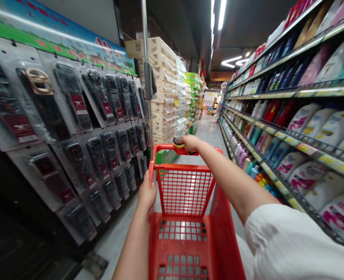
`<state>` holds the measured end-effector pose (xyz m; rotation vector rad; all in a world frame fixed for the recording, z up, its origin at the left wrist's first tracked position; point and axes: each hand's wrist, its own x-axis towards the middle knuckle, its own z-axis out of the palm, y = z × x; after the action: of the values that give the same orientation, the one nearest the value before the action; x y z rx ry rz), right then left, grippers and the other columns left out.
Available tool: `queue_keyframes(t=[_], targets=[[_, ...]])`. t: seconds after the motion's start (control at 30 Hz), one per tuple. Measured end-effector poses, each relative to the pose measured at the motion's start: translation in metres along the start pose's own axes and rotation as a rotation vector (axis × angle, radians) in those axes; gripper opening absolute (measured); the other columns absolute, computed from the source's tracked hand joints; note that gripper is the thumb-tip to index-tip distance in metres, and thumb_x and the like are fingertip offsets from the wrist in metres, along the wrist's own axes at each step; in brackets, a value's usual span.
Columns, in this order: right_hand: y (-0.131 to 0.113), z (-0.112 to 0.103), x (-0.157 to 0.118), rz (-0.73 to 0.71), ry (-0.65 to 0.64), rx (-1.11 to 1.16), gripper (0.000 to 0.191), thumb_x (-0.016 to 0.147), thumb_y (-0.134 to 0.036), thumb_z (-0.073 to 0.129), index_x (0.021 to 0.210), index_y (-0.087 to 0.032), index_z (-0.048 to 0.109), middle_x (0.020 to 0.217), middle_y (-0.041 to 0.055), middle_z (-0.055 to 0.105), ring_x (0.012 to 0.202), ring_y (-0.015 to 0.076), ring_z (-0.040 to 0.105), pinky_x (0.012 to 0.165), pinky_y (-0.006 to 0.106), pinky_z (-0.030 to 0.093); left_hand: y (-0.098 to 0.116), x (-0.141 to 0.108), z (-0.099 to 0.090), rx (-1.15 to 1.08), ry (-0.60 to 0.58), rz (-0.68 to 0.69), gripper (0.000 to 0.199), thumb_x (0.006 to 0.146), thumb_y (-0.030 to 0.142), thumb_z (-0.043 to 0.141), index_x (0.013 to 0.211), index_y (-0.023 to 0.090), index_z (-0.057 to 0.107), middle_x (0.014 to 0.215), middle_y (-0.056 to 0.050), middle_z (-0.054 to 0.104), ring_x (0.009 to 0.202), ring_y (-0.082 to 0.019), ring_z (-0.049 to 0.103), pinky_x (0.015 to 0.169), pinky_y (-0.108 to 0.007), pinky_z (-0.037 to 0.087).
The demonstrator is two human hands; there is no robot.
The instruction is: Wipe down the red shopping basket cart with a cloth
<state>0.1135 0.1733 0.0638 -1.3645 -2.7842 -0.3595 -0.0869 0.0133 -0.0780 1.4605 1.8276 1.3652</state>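
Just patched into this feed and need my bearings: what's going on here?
A person has both hands on a red shopping cart in a store aisle. The left hand grips the cart's left side near the top, while the right hand is at the handle on the far end. The mesh floor of the cart shows nothing lying on it. Packaged belts hang on the left, with stacked packs beyond them, and shelves of bottles line the right.

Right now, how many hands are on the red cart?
2. The left hand grips the left side of the red cart, and the right hand holds its far bar. I see no others on it.
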Motion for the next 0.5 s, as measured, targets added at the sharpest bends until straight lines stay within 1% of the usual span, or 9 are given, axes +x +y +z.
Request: queue_keyframes(t=[0.07,0.13,0.2,0.23,0.27,0.33,0.43,0.5], targets=[[0.036,0.005,-0.034,0.140,-0.039,0.025,0.039,0.086,-0.026,0.057,0.124,-0.030,0.064,0.111,0.0044,0.071,0.100,0.0218,0.063,0.082,0.025,0.043,0.002,0.000,-0.001,0.013,-0.009,0.002,0.067,0.079,0.009,0.046,0.145,0.020,0.040,0.136,-0.007,0.060,0.124,-0.023,0.056,0.104,-0.036,0.043],[0.068,0.012,-0.071,0.237,-0.095,0.017,0.038,0.084,-0.022,0.057,0.120,-0.029,0.067,0.112,0.0045,0.070,0.101,0.0214,0.062,0.083,0.025,0.042,0.004,0.000,-0.003,0.022,-0.016,0.001,0.067,0.080,0.010,0.046,0.146,0.020,0.039,0.138,-0.008,0.058,0.126,-0.023,0.055,0.106,-0.036,0.042],[0.091,0.021,-0.106,0.267,-0.092,0.001,0.036,0.083,-0.018,0.056,0.115,-0.026,0.069,0.117,0.0062,0.067,0.104,0.0221,0.060,0.087,0.026,0.041,0.005,0.001,-0.003,0.032,-0.023,0.003,0.066,0.081,0.011,0.045,0.146,0.020,0.038,0.139,-0.009,0.057,0.127,-0.024,0.053,0.106,-0.037,0.041],[0.097,0.025,-0.122,0.262,-0.079,-0.008,0.035,0.084,-0.017,0.054,0.114,-0.025,0.070,0.119,0.0072,0.065,0.105,0.0224,0.059,0.088,0.027,0.040,0.006,0.002,-0.002,0.038,-0.026,0.005,0.066,0.081,0.011,0.045,0.146,0.020,0.038,0.138,-0.009,0.057,0.127,-0.024,0.054,0.106,-0.038,0.042],[0.098,0.030,-0.137,0.246,-0.061,-0.019,0.034,0.085,-0.016,0.052,0.114,-0.024,0.070,0.121,0.0082,0.063,0.104,0.0227,0.058,0.089,0.028,0.040,0.007,0.003,-0.002,0.045,-0.028,0.006,0.066,0.081,0.010,0.045,0.146,0.020,0.038,0.138,-0.010,0.057,0.127,-0.025,0.054,0.106,-0.038,0.042],[0.087,0.039,-0.163,0.193,-0.022,-0.052,0.035,0.088,-0.018,0.048,0.117,-0.023,0.068,0.124,0.0094,0.060,0.104,0.0232,0.056,0.089,0.031,0.040,0.008,0.004,0.000,0.057,-0.025,0.007,0.068,0.080,0.009,0.044,0.147,0.019,0.037,0.137,-0.011,0.058,0.126,-0.025,0.055,0.105,-0.039,0.043],[0.048,0.051,-0.195,0.130,0.025,-0.105,0.034,0.090,-0.020,0.046,0.118,-0.022,0.065,0.129,0.0108,0.057,0.105,0.0249,0.052,0.086,0.033,0.041,0.010,0.004,0.003,0.084,-0.022,-0.021,0.070,0.079,0.008,0.044,0.148,0.018,0.036,0.136,-0.012,0.058,0.126,-0.027,0.055,0.103,-0.040,0.044],[0.021,0.055,-0.212,0.103,0.016,-0.105,0.031,0.090,-0.021,0.046,0.114,-0.022,0.067,0.123,0.0119,0.059,0.107,0.0263,0.050,0.084,0.034,0.042,0.012,0.004,0.003,0.111,-0.023,-0.038,0.070,0.080,0.008,0.044,0.148,0.019,0.035,0.135,-0.012,0.059,0.126,-0.028,0.055,0.102,-0.040,0.045]])
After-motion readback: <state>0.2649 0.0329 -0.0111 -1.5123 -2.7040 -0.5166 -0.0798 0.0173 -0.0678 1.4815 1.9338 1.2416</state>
